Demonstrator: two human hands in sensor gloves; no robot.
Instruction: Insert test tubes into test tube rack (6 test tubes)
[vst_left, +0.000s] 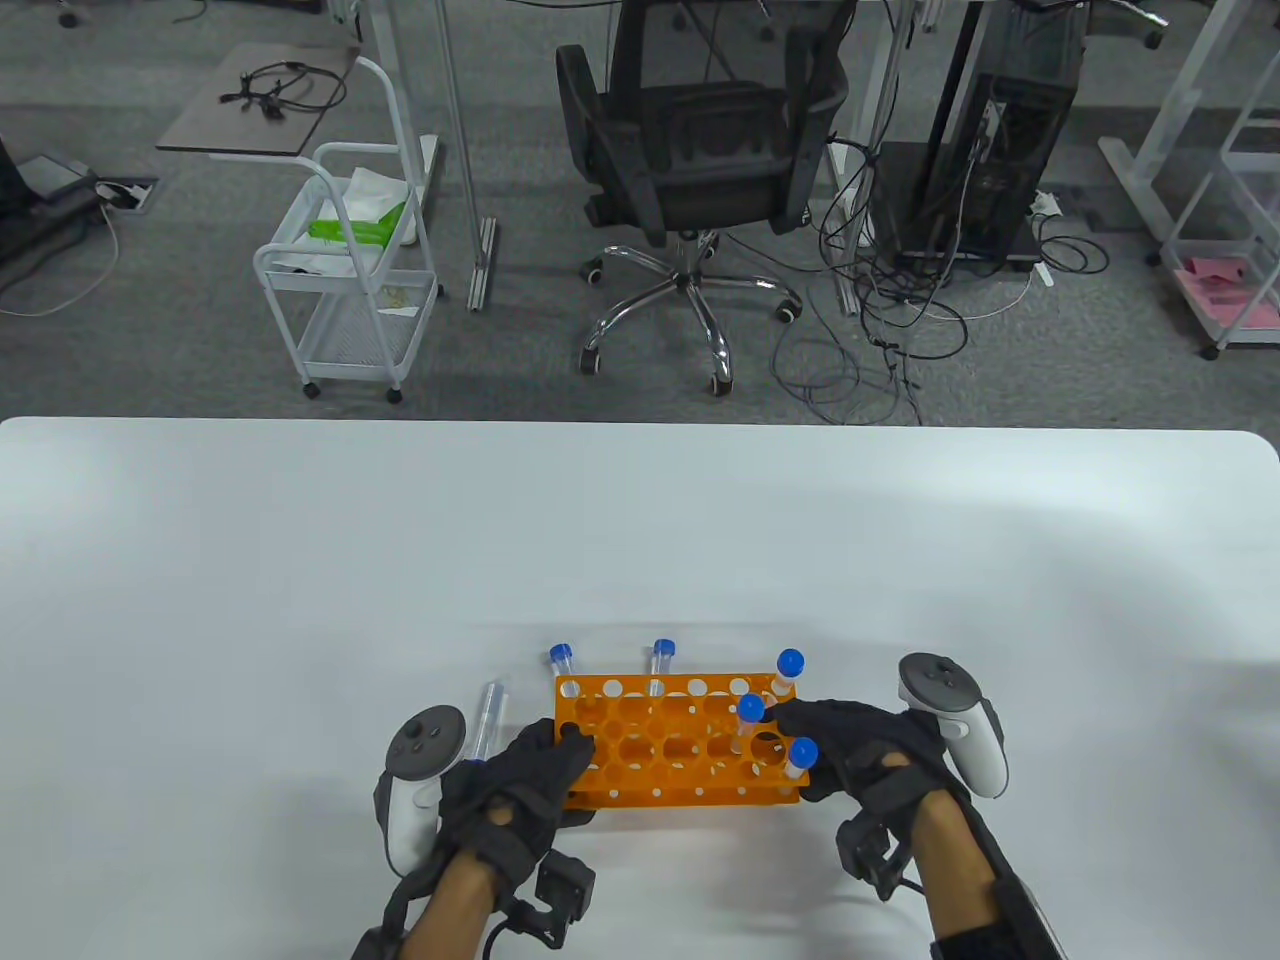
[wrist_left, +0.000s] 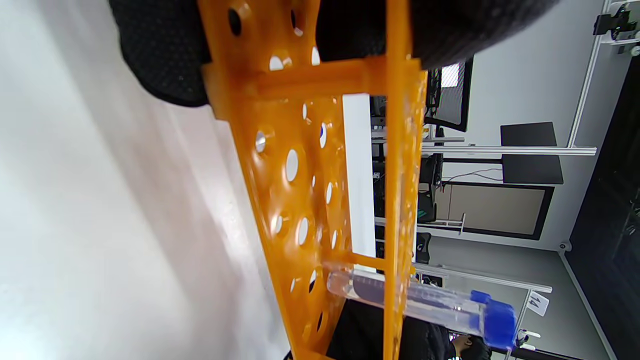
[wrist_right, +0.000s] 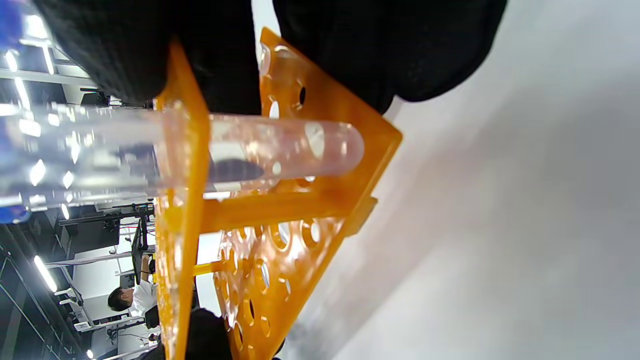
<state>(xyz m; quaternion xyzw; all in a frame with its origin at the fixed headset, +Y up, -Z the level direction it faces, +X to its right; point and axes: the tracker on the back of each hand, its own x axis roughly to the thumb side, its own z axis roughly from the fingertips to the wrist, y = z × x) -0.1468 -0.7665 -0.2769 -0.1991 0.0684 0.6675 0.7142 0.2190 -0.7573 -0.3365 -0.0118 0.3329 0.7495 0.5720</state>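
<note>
The orange test tube rack (vst_left: 660, 745) stands near the table's front edge. Several blue-capped tubes stand in it: two in the back row (vst_left: 560, 657) (vst_left: 662, 651), one at the back right corner (vst_left: 790, 663), two near the right end (vst_left: 750, 710) (vst_left: 802, 752). One clear tube (vst_left: 489, 718) lies on the table left of the rack. My left hand (vst_left: 540, 770) grips the rack's left end. My right hand (vst_left: 840, 742) grips its right end. The left wrist view shows the rack (wrist_left: 300, 175) and a tube (wrist_left: 425, 304). The right wrist view shows a tube (wrist_right: 260, 145) through the rack (wrist_right: 280, 250).
The white table (vst_left: 640, 560) stretches far beyond the rack. Past its far edge are an office chair (vst_left: 700, 150), a white cart (vst_left: 350, 270) and cables on the floor.
</note>
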